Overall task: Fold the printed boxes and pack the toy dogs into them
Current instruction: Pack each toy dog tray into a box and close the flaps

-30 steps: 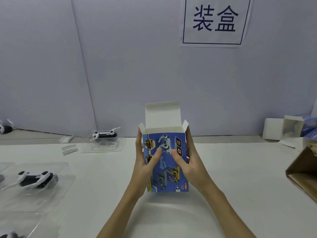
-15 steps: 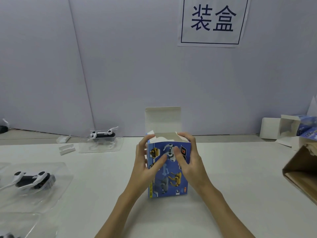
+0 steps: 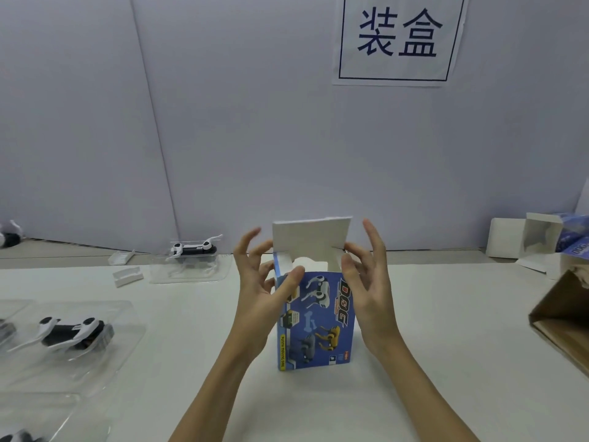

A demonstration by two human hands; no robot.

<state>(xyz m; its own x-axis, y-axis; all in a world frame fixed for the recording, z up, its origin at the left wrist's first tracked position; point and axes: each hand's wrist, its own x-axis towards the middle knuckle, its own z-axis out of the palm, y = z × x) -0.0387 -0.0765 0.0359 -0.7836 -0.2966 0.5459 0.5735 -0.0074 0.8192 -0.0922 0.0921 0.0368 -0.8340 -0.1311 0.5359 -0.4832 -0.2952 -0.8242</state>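
A blue printed box with toy-dog pictures stands upright on the white table, straight in front of me. Its white lid flap points up, and the two small side flaps lie folded inward over the opening. My left hand holds the box's upper left corner, thumb on the front face and fingers around the side. My right hand is at the upper right corner with fingers spread; its thumb and a fingertip touch the box edge. Black-and-white toy dogs lie in clear trays at the left and back left.
Two small white plastic pieces lie near the back-left tray. Opened printed boxes sit at the back right, with a brown cardboard carton at the right edge. More clear trays overlap at the bottom left. A grey wall with a sign stands behind the table.
The box's side flaps went from sticking up to folded inward. Both hands slid from the box's middle up to its top corners, and the fingers have now lifted and spread.
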